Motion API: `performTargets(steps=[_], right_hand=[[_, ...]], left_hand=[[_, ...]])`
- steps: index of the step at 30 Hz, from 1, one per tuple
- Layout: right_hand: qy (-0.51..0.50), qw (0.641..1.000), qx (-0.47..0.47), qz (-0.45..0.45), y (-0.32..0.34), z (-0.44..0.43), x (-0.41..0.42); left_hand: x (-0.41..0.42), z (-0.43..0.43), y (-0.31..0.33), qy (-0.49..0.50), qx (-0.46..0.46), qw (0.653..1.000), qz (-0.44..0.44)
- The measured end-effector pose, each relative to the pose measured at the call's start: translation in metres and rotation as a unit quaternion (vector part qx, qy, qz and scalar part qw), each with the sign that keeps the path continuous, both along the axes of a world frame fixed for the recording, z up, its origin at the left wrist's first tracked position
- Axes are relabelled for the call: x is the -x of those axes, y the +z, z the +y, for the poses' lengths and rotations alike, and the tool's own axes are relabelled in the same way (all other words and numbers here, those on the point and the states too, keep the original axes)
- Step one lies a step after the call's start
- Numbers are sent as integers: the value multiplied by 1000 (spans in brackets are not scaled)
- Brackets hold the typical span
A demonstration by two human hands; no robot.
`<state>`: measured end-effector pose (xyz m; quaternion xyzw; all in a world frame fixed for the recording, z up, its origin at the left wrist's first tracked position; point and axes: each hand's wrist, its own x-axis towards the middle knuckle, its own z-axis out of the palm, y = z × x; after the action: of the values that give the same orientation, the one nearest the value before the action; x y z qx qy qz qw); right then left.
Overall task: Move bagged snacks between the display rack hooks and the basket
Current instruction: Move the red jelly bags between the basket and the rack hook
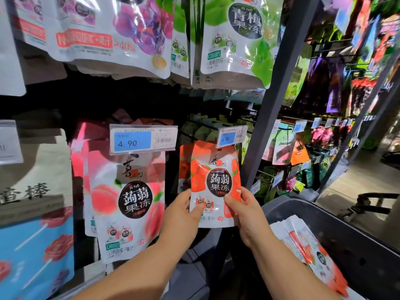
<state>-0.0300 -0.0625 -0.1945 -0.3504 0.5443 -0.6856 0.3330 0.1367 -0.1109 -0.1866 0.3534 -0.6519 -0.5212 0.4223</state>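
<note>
From the head view, the dark basket (357,256) sits at lower right and holds several strawberry bags (313,254) lying flat. The display rack fills the left and centre, its grey upright post (277,94) slanting beside an aisle floor (357,180). Both hands pinch the lower edge of one strawberry jelly bag (216,182): the left hand (181,211) at its left side, the right hand (246,213) at its right. The bag's top lies just under a small price tag (231,136); whether it hangs on a hook cannot be told. Peach bags (127,202) hang beside it, green plum bags (233,40) above.
</note>
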Motion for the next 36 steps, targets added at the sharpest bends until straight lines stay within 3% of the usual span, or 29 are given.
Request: performTargets(steps=[9,14,17,23,26,29,32,36], right_hand=[[-5,997,-30,64,0,-22,1],[-21,991,-82,106,-3,-26,0],[-37,976,-130,169,-8,-23,-1],[-64,912,-226,337,6,6,6],[-82,924,-206,312,7,34,22],[-80,925,-209,307,5,72,51],[-64,908,-272,312,2,120,84],[2,842,-397,365,-9,189,128]], left_hand=[[-2,-9,-3,48,-10,997,-52],[-6,-5,-6,31,13,986,-166],[-7,-2,-10,14,6,975,-220],[-5,1,-20,-9,-50,951,-306],[-2,3,-23,-24,-41,934,-353],[4,11,-17,-61,-10,937,-343],[17,26,-11,-89,67,933,-342],[46,53,-13,-173,167,927,-289]])
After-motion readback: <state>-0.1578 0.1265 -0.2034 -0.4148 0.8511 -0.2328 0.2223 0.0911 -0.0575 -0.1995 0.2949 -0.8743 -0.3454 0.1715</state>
